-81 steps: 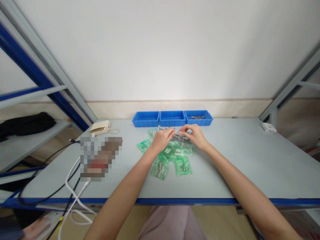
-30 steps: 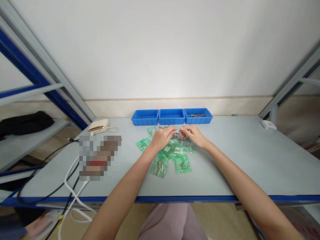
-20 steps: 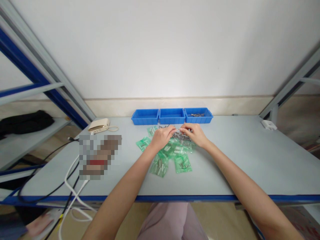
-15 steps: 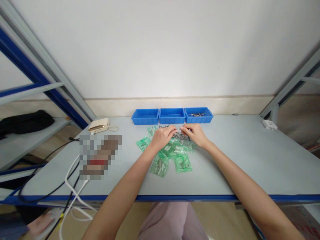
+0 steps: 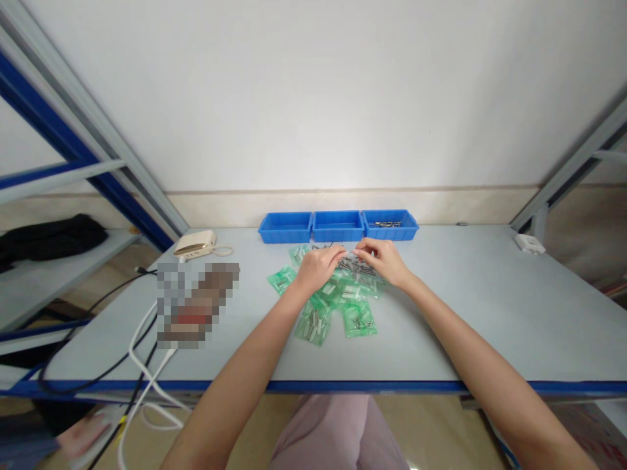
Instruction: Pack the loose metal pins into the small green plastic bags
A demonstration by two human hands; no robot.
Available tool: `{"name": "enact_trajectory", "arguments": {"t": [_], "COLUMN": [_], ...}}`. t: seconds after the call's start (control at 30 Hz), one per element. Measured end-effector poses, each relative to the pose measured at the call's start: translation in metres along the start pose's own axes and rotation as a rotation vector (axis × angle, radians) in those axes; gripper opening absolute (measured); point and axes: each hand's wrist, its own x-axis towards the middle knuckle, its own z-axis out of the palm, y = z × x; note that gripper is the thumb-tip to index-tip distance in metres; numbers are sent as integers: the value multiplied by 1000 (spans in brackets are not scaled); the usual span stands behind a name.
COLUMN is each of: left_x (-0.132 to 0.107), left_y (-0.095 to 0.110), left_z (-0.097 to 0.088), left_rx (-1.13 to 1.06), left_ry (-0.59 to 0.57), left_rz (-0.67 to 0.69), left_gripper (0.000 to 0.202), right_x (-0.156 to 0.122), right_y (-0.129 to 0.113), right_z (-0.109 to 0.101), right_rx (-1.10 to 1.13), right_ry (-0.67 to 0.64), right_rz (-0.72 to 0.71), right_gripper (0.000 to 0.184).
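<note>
Both of my hands meet over a heap of small green plastic bags [image 5: 337, 300] and loose grey metal pins [image 5: 355, 271] in the middle of the grey table [image 5: 480, 313]. My left hand [image 5: 318, 267] and my right hand [image 5: 385, 260] each pinch one end of a small pale piece [image 5: 351, 252] held between their fingertips, just above the heap. Each green bag has short metal pins inside. Behind my hands stand three blue bins [image 5: 337, 225] in a row; the right one [image 5: 390, 224] has some metal pins in it.
A beige device with a cord [image 5: 196, 243] lies at the back left. Black and white cables [image 5: 137, 365] run off the table's left front edge. A white box [image 5: 526, 243] sits at the far right. Blue and grey rack posts [image 5: 88, 143] flank the table. A black bag [image 5: 49, 238] lies on the left shelf.
My hands have stayed together over the heap, with only small finger movements on the pinched piece. The view has shifted very slightly.
</note>
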Motion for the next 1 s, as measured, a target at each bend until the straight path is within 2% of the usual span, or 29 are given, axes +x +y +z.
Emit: {"name": "enact_trajectory", "arguments": {"t": [0.13,0.27,0.43,0.7,0.87,1.0], "left_x": [0,1,1,1,1,2], "left_y": [0,1,2,1,2,3], "left_z": [0,-1,-3,-1,-3,-4], "left_rx": [-10,-19,1,-5,-5,-21], "left_ry": [-22,-28,-60,-67,-100,-120], "left_rz": [-29,6,-44,-17,-25,-61], "left_gripper": [27,28,31,26,31,34], "right_x": [0,0,0,0,-1,-2], "right_y": [-1,-1,-3,-2,-2,-3], "right_z": [-1,0,0,0,0,1], "right_rx": [-42,-77,-30,-97,-51,-70], "right_ry": [-2,-24,-29,-82,-54,-66], "right_rz": [-6,10,18,-1,3,-22], "right_gripper": [36,42,33,45,34,37]}}
